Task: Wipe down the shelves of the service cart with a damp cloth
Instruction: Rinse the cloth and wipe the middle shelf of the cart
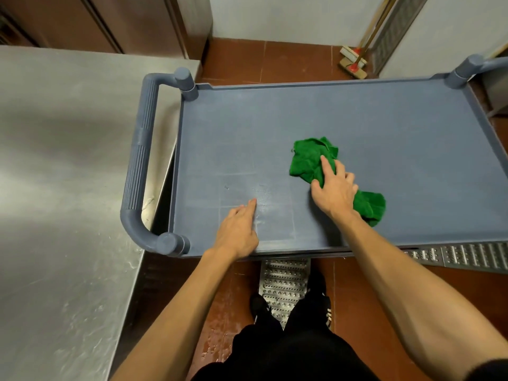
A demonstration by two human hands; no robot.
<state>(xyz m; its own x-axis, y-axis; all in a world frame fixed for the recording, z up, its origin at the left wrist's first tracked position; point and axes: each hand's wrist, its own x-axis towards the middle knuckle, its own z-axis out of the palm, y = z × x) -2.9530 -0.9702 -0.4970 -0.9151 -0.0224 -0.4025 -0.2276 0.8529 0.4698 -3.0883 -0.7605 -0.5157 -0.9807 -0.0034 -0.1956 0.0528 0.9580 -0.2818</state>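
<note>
The service cart's rimmed top shelf (384,111) holds a crumpled green cloth (305,163), right of centre. The right hand (334,191) presses flat on it, fingers spread. The left hand (239,229) rests straight-fingered (holding nothing) near the front rim. The shelf's far half lies open. A steel counter (68,133) stands just beside the cart handle (140,149); the floor (275,56) is red tile.
</note>
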